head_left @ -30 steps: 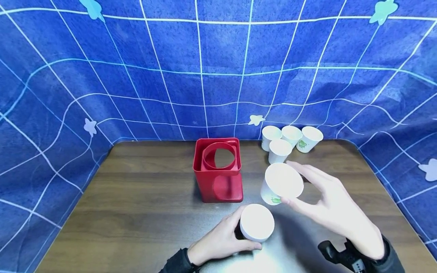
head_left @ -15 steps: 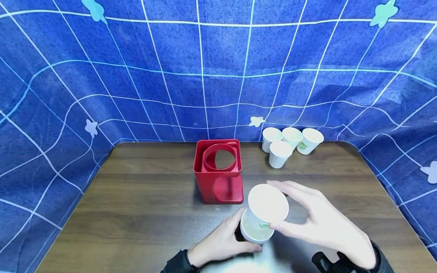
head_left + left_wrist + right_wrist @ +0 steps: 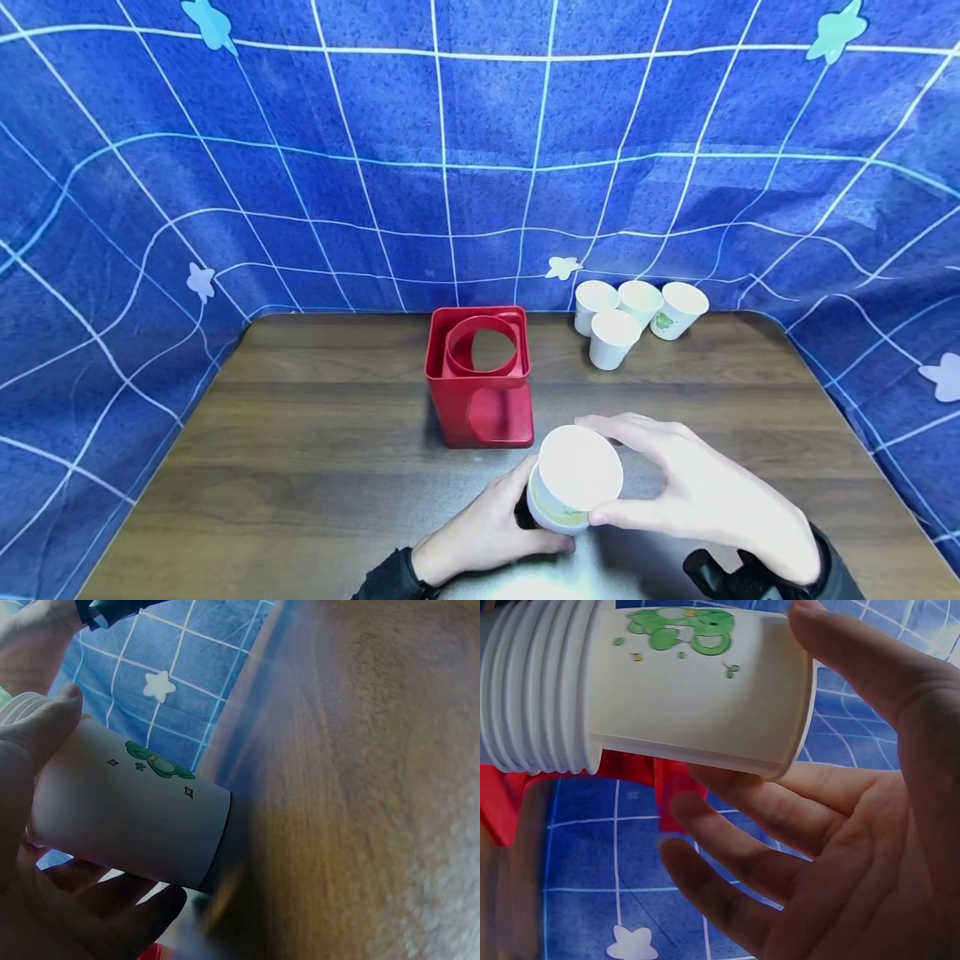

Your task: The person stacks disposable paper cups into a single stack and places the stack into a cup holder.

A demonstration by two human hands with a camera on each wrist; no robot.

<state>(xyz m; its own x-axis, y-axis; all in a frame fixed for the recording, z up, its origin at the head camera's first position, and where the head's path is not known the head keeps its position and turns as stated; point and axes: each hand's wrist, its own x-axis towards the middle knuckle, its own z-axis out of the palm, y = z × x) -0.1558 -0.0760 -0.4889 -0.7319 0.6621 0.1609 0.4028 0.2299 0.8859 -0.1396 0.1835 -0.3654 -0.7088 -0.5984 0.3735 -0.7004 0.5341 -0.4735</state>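
1. Basically, left hand [image 3: 491,533], lower middle: grip clamped round the cup stack [image 3: 142,817], likely to steady it.
2. Right hand [image 3: 697,492], lower right: grip pinching the top cup [image 3: 581,467] at its rim, probably to keep the base free for nesting.
3. Top cup partly inside the stack, lower middle, tilted slightly.
4. Red holder [image 3: 461,400], centre of tabletop [image 3: 300,467], untouched, seemingly parked aside.
5. Four loose cups [image 3: 615,333] bunched upper right, presumably kept within right-hand reach.

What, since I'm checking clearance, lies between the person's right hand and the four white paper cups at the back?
In the head view, only bare brown wooden tabletop shows between the right hand and those cups.
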